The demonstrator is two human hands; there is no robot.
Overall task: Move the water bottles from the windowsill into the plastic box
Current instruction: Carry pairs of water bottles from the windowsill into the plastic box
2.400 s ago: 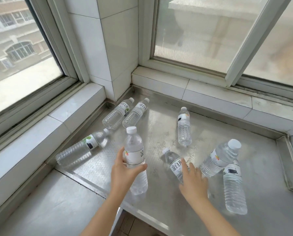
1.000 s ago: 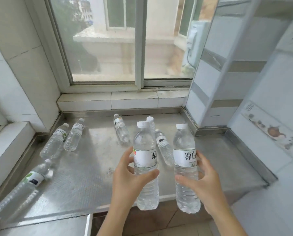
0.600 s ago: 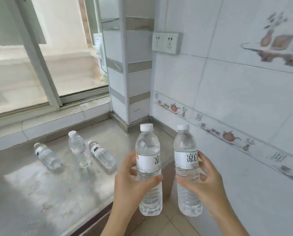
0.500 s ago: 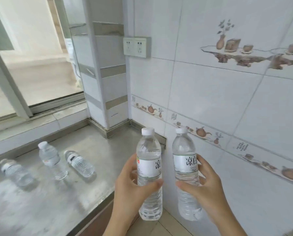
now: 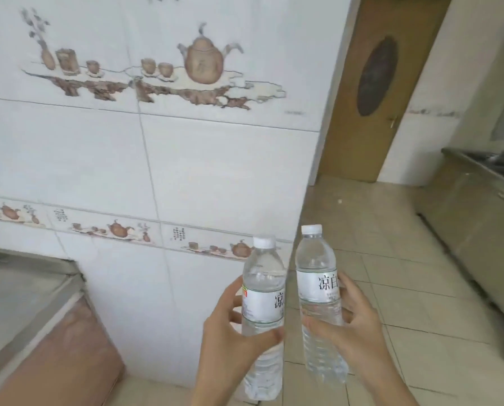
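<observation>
Bottles stood upright, side by side: the left hand [image 5: 230,332] gripped one water bottle [image 5: 263,291], the right hand [image 5: 352,326] another [image 5: 318,276] (plastic box out of view, direction unknowable).

Your left hand [image 5: 233,341] covers the lower left of its bottle [image 5: 263,303], and the thumb hides the band just under the label; your right hand [image 5: 350,326] masks the right flank of the second bottle [image 5: 318,288], cutting its printed characters short. Both forearms run off the bottom edge. The steel counter [image 5: 19,288] at left is cropped by the frame. At far right, the cabinet [image 5: 476,212] and the dark items on it smear into blur, unreadable.
</observation>
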